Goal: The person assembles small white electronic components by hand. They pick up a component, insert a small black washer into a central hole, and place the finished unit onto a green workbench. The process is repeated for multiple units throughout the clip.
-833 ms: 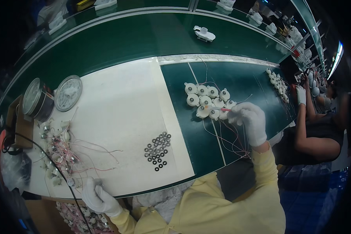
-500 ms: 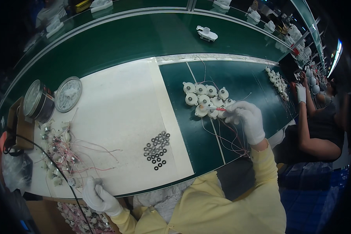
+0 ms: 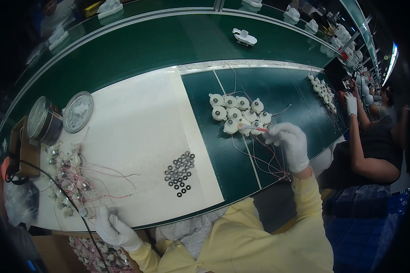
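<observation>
My right hand (image 3: 290, 144), in a white glove, is closed around a small brush with a red handle (image 3: 261, 129). Its pale tip touches or hovers just over one of the round white motors in the near row of a cluster (image 3: 233, 113); I cannot tell which. Most motors there show a dark shaft at the top. Thin wires (image 3: 273, 166) trail from the cluster toward the near edge. At the table's front edge on the left, my gloved left hand (image 3: 116, 230) rests with thumb and fingers apart, holding nothing. A tangled heap of wired motors (image 3: 68, 177) lies just beyond it.
Black rings (image 3: 180, 173) lie on the white sheet (image 3: 132, 113). A tin (image 3: 44, 120) and a lid with whitish grease (image 3: 79, 111) stand far left. A black cable (image 3: 45, 173) crosses the heap. One white part (image 3: 244, 37) sits on the green belt. A co-worker (image 3: 364, 141) works at right.
The brush tip has shifted right, from one motor in the near row to the neighbouring one. My left hand stays in place. The whole view has moved slightly.
</observation>
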A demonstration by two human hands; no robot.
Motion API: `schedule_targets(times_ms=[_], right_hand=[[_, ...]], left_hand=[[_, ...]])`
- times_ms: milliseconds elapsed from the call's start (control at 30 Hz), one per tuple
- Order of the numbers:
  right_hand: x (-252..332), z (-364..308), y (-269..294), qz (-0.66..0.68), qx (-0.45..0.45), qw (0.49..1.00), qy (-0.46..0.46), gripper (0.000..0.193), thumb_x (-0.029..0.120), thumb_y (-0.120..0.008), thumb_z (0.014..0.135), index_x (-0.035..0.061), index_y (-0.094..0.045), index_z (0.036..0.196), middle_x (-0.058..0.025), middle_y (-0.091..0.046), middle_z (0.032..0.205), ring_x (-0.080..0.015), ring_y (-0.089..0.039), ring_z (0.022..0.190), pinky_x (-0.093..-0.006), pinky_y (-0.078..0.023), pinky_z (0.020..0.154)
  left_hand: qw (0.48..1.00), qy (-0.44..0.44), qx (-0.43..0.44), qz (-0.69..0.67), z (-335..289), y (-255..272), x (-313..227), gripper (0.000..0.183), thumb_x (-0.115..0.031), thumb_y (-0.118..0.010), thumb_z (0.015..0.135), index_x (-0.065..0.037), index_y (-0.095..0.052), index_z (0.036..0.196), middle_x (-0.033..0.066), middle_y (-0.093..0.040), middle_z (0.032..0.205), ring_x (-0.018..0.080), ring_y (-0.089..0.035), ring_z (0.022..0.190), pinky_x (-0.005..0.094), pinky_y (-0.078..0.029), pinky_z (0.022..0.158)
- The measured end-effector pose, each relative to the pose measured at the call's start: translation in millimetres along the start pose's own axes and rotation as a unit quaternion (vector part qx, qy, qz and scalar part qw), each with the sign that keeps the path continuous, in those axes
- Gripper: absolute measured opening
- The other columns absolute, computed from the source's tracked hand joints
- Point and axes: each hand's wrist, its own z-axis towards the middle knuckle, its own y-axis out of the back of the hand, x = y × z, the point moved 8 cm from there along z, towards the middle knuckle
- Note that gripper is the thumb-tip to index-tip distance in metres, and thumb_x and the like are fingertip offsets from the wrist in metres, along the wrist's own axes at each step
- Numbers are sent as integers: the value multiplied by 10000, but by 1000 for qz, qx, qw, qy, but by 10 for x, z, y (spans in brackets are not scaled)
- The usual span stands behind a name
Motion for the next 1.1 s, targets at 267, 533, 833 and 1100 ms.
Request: schedule_targets(times_ms=[267,533,833,1100], right_hand=[[-82,-59,70,12,-6,1000,-4,254,68,-474,980,-24,-705,1030,-159,-775,998,-201,-752,823,-258,-512,721],[-47,-55,125,45,-14,999,11,256,53,-470,969,-29,-705,1025,-163,-771,996,-198,-748,824,-262,-514,712],[-73,-89,168,24,-10,1000,3,269,44,-466,967,-47,-709,1036,-173,-777,1004,-190,-740,813,-261,-513,710],[31,-198,254,-23,-38,999,15,405,-38,-505,940,-57,-698,1296,-153,-790,1045,-159,-745,871,-238,-515,740]], left_hand=[[1000,-24,3,-1,33,-2,-45,248,-44,-548,1067,42,-658,1271,99,-667,805,234,-571,691,374,-469,651],[1000,-12,2,-7,31,-2,-24,259,-43,-568,1051,49,-671,1271,101,-671,817,236,-580,700,373,-473,654],[1000,-2,5,-13,4,4,23,257,-28,-581,1043,60,-678,1264,124,-696,905,240,-618,720,364,-496,637],[1000,15,16,-14,-36,1,87,269,-19,-580,1037,73,-675,1271,149,-710,970,262,-640,761,381,-517,687]])
